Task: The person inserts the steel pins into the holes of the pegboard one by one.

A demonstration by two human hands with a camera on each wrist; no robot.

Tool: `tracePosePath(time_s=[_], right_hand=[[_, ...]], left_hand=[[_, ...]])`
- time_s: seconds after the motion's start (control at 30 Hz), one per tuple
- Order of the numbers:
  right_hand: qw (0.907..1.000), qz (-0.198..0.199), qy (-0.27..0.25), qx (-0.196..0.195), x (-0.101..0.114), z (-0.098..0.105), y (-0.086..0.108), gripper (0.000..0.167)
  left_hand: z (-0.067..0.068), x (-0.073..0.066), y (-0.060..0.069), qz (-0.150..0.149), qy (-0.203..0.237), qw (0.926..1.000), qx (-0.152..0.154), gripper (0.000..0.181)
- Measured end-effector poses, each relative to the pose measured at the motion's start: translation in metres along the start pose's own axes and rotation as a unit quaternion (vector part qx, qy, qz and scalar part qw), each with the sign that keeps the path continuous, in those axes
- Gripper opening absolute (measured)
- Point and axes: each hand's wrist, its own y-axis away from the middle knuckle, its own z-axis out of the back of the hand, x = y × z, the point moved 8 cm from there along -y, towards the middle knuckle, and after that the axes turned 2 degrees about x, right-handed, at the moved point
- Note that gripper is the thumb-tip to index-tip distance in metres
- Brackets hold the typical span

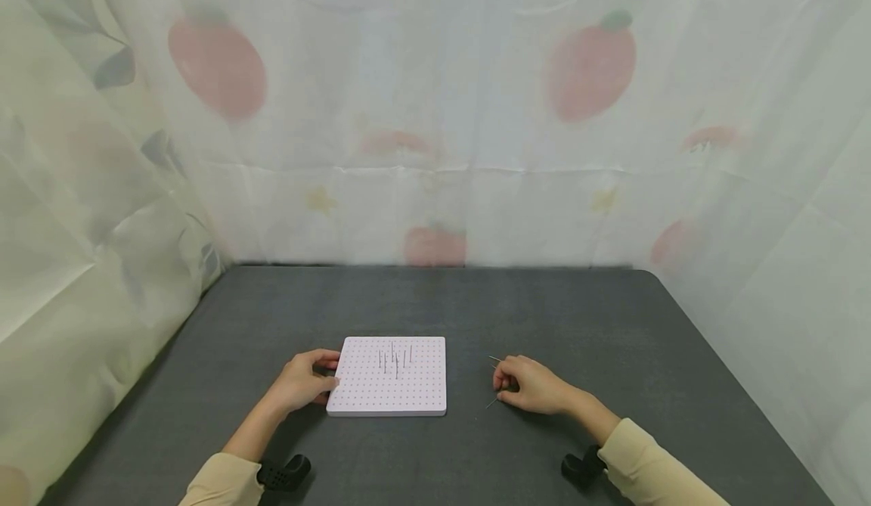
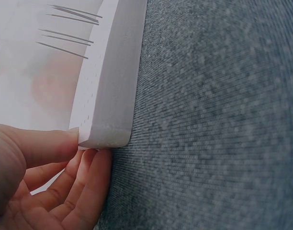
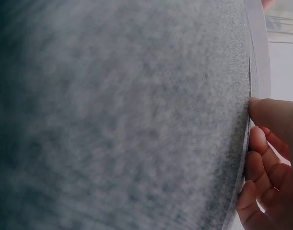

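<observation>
A white board dotted with a grid of small holes (image 1: 415,392) lies flat on the table. Several thin metal pins (image 1: 397,366) stand upright in its holes, toward the far half. My left hand (image 1: 299,381) grips the board's left edge, thumb on top and fingers at the side, as the left wrist view also shows. To the board's right, my right hand (image 1: 534,385) rests low at the tabletop with curled fingers. Its thumb touches a thin pin (image 3: 250,76); whether the fingers pinch it is unclear. Another loose pin (image 1: 494,358) lies just beyond that hand.
The dark grey, cloth-like tabletop (image 1: 272,302) extends around the board. A pale curtain with strawberry prints (image 1: 435,113) hangs along the back and sides. Black wrist-worn devices (image 1: 284,473) sit at both sleeves.
</observation>
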Motion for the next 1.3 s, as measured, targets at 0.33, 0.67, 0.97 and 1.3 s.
tracePosePath(time_s=[0.33, 0.67, 0.97, 1.3], right_hand=[[0.9999, 0.016, 0.007, -0.002, 0.0011, 0.0004, -0.0006, 0.011], [0.9998, 0.016, 0.007, -0.001, -0.0001, -0.0003, -0.0015, 0.012], [0.9999, 0.012, -0.004, 0.01, 0.0018, -0.0013, -0.001, 0.011], [0.9999, 0.011, -0.01, 0.006, 0.0041, -0.0011, -0.0058, 0.009]], left_hand=[[-0.0009, 0.0004, -0.002, 0.0, 0.0, 1.0, 0.0, 0.05], [-0.0014, 0.0, -0.0021, -0.001, 0.011, 0.9999, -0.001, 0.05], [-0.0006, -0.0005, 0.0002, -0.001, 0.0, 1.0, 0.001, 0.051], [-0.0002, -0.0002, -0.0006, -0.006, 0.003, 1.0, 0.002, 0.051]])
